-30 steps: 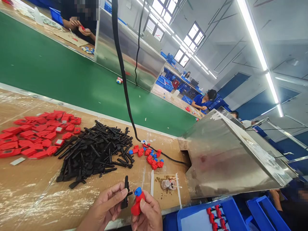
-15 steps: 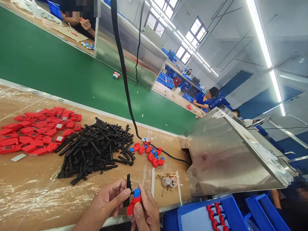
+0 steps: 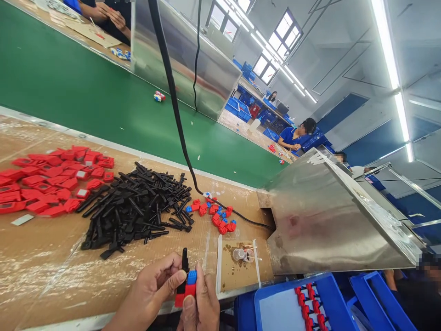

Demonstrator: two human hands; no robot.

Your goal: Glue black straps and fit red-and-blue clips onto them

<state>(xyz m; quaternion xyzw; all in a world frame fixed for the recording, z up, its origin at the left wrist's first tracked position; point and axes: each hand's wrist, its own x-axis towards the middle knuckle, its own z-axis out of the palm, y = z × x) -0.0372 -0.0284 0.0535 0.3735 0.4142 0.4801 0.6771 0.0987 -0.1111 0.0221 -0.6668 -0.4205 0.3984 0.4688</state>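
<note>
Down at the near edge of the worktop [image 3: 44, 271], both hands have closed the gap: a second ago the black stick and the red-and-blue piece were held slightly apart, and now they're pressed right up against each other, so to me the two parts look mated or about to be, though I can't see the joint itself. The left hand [image 3: 151, 289] is curled, thumb and fingers pinching the black stick [image 3: 184, 271], which stands upright. The right hand [image 3: 201, 308] is clamped on the red-and-blue piece [image 3: 188, 285], thumb on its red body, blue cap up top.

Going outward: a big heap of black sticks [image 3: 134, 209] sits just beyond, a spread of flat red parts [image 3: 48, 181] off to the left, and a small cluster of red-and-blue bits [image 3: 217, 216] by the black cable [image 3: 172, 101]. To the right is the steel chute [image 3: 320, 220], and below it a blue bin [image 3: 275, 308] with finished-looking red pieces
</note>
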